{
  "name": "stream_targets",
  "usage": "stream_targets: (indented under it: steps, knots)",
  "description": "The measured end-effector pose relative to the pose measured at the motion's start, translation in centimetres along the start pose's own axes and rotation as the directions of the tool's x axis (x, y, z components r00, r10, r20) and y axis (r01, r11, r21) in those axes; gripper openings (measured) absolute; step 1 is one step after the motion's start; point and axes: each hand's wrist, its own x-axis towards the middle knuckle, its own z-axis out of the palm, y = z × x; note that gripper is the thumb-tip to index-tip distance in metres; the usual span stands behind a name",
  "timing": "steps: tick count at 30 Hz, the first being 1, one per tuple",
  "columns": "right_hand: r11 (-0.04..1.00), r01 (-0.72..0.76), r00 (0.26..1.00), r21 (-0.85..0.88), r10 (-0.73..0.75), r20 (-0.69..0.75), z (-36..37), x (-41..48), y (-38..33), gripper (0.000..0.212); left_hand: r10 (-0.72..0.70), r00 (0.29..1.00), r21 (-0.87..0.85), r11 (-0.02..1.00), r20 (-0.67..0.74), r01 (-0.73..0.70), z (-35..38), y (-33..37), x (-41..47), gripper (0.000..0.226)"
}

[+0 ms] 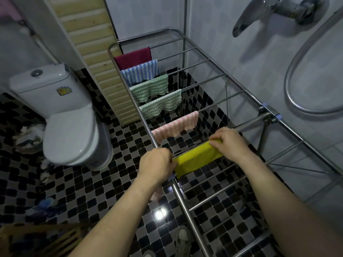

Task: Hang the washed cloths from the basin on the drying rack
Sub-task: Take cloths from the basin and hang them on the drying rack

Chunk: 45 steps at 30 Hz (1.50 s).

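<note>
Left hand (156, 162): is gripping the near-left end of the plain yellow rectangular cloth (196, 158), with fingers curled round it.
Right hand (228, 143): is pinching the far-right end of the same cloth, with fingers bent over its top edge.
Yellow cloth: is hanging smooth over one rail of the steel tube drying rack (182, 203), stretched between both hands.
Further rails: are carrying one pink ribbed cloth (176, 127), two green-and-white wavy cloths (161, 104) (150, 86), one blue-and-white wavy cloth (141, 71) and, farthest, one maroon cloth (133, 57).
Count: six cloths are hanging on one rack.
</note>
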Motion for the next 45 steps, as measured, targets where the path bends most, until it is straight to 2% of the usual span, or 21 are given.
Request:
stream_targets:
  steps: [3,6,9,11,12,13,15,16,17,18,20,23,25,29,31,35,38,40,43,45]
  knots:
    - [0.999,0.049,0.999,-0.021,-0.049,0.006,-0.1,0.1,-0.2,0.024,-0.029,0.999,-0.036,0.999,0.013,0.030,-0.2,0.0,0.0,0.025]
    - [0.999,0.032,0.999,-0.021,-0.031,0.020,0.2,0.1,0.0,0.024,-0.054,0.996,-0.129,0.990,0.064,0.062,-0.1,-0.2,-0.1,0.022]
    - [0.999,-0.033,0.999,-0.025,0.034,0.032,0.2,0.1,0.0,0.025,-0.071,0.989,-0.363,0.925,0.129,0.114,-0.7,-0.9,-0.3,0.008]
    - [0.988,-0.107,0.994,0.112,0.104,0.030,-0.5,-0.1,-1.1,0.026,-0.074,0.981,-0.609,0.775,0.181,0.171,-1.7,-1.9,-0.7,0.009]
    - [0.948,-0.157,0.988,0.279,0.152,0.039,-0.9,-0.4,-2.0,0.025,-0.076,0.977,-0.719,0.666,0.201,0.200,-2.5,-2.6,-1.2,0.013]
    - [0.849,-0.208,0.978,0.485,0.197,0.075,-1.4,-0.8,-3.0,0.024,-0.076,0.974,-0.804,0.553,0.213,0.219,-3.3,-3.1,-1.7,0.018]
    - [0.508,-0.292,0.955,0.810,0.207,0.214,-2.5,-2.0,-5.3,0.025,-0.063,0.975,-0.914,0.340,0.215,0.224,-5.0,-3.7,-2.7,0.025]
    - [0.357,-0.319,0.947,0.878,0.153,0.282,-2.8,-2.8,-6.6,0.026,-0.051,0.975,-0.948,0.227,0.215,0.221,-5.6,-4.0,-3.2,0.027]
    - [0.267,-0.338,0.941,0.903,0.082,0.328,-3.0,-3.6,-8.0,0.027,-0.034,0.975,-0.968,0.123,0.218,0.220,-6.4,-4.2,-3.8,0.028]
    - [0.245,-0.350,0.933,0.904,0.010,0.359,-3.0,-4.3,-9.2,0.028,-0.016,0.975,-0.975,0.032,0.220,0.220,-6.9,-4.3,-4.1,0.030]
    - [0.291,-0.353,0.906,0.889,-0.133,0.402,-2.6,-5.6,-11.7,0.035,0.020,0.980,-0.975,-0.096,0.199,0.200,-7.9,-4.5,-4.9,0.031]
    - [0.355,-0.361,0.838,0.862,-0.281,0.467,-1.8,-6.8,-15.0,0.043,0.088,0.987,-0.974,-0.171,0.136,0.150,-8.8,-5.0,-5.8,0.033]
    - [0.379,-0.348,0.829,0.857,-0.303,0.470,-1.4,-7.4,-16.6,0.041,0.097,0.993,-0.979,-0.181,0.074,0.090,-9.2,-5.3,-6.4,0.041]
    - [0.424,-0.282,0.874,0.860,-0.255,0.413,-1.5,-8.7,-18.4,0.041,-0.040,0.997,-0.998,0.005,-0.067,-0.066,-10.2,-6.1,-7.6,0.034]
    - [0.497,-0.219,0.880,0.840,-0.272,0.390,-1.8,-9.7,-19.4,0.036,-0.087,0.985,-0.988,0.042,-0.150,-0.146,-10.7,-6.8,-8.5,0.032]
    - [0.683,-0.063,0.883,0.728,-0.301,0.359,-3.0,-11.5,-20.6,0.009,-0.123,0.941,-0.949,0.062,-0.315,-0.309,-12.1,-7.3,-10.1,0.035]
    - [0.789,-0.015,0.920,0.614,-0.229,0.317,-3.6,-12.7,-20.8,0.010,-0.137,0.915,-0.924,0.099,-0.379,-0.368,-13.2,-8.6,-11.6,0.043]
    - [0.768,-0.022,0.942,0.641,-0.199,0.270,-4.3,-13.4,-20.6,0.011,-0.108,0.938,-0.942,0.100,-0.331,-0.320,-13.6,-9.4,-12.0,0.048]
    - [0.662,-0.060,0.965,0.747,-0.152,0.212,-5.0,-14.6,-20.9,0.015,-0.010,0.990,-0.986,0.092,-0.139,-0.137,-13.6,-10.0,-12.6,0.042]
    - [0.674,-0.018,0.975,0.739,-0.151,0.162,-5.4,-15.1,-21.3,0.019,0.139,0.989,-0.976,0.203,-0.046,-0.074,-13.7,-9.7,-12.8,0.021]
